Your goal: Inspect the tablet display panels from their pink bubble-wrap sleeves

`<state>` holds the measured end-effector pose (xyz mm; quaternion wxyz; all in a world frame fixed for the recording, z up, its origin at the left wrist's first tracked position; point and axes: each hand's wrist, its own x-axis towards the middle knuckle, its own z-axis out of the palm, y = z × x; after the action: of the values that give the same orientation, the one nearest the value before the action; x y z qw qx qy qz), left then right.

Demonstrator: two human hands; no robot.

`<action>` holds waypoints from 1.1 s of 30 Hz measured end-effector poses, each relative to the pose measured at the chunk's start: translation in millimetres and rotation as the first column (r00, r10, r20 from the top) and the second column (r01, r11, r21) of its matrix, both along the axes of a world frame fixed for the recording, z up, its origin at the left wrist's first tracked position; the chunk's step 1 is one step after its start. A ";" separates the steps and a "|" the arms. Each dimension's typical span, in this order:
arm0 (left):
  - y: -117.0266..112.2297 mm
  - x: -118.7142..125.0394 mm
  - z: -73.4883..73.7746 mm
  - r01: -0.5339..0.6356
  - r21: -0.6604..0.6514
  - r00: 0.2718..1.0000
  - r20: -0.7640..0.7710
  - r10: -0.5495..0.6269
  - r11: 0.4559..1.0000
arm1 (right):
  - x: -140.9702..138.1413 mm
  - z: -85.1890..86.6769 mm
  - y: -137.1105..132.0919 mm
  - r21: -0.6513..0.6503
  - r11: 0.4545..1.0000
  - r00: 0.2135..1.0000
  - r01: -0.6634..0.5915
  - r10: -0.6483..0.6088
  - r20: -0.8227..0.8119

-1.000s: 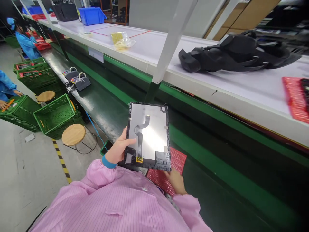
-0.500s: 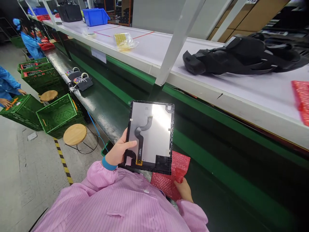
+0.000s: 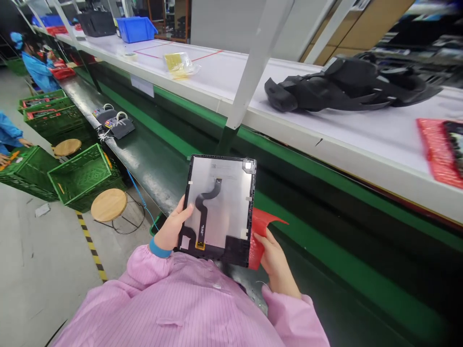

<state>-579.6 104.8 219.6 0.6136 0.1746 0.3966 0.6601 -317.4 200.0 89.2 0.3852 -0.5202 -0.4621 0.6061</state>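
My left grip point(image 3: 176, 227) pinches the edge of the flat grey display panel with its black flex cable point(image 3: 217, 207), held above the dark green tabletop point(image 3: 144, 149). Just right of it, my right grip point(image 3: 274, 254) clasps the red bubble-wrap sleeve point(image 3: 259, 231). I judge that steady edge-only contact protects the cable.

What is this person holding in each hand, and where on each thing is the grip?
The left hand holds a flat rectangular grey display panel with a black frame by its lower left edge. The right hand grips a red bubble-wrap bag at its lower part.
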 end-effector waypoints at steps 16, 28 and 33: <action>7.4 -12.1 -44.5 0.022 -0.180 0.993 0.118 -0.001 0.983 | -44.2 19.9 -23.3 -0.030 0.984 0.919 -0.174 0.151 -0.365; 14.2 -10.6 -91.2 -0.071 -0.169 0.997 -0.032 0.067 0.983 | -64.7 19.4 -37.6 -0.176 0.966 0.891 -0.188 0.092 -0.445; 11.3 -16.1 -130.8 0.127 -0.315 0.989 0.108 -0.098 0.940 | -64.3 -3.0 -36.6 -0.152 0.973 0.892 -0.174 0.091 -0.443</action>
<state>-595.7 116.1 88.9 0.6880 0.0644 0.4597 0.5578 -381.7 163.5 86.2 0.3852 -0.3735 -0.3402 0.7723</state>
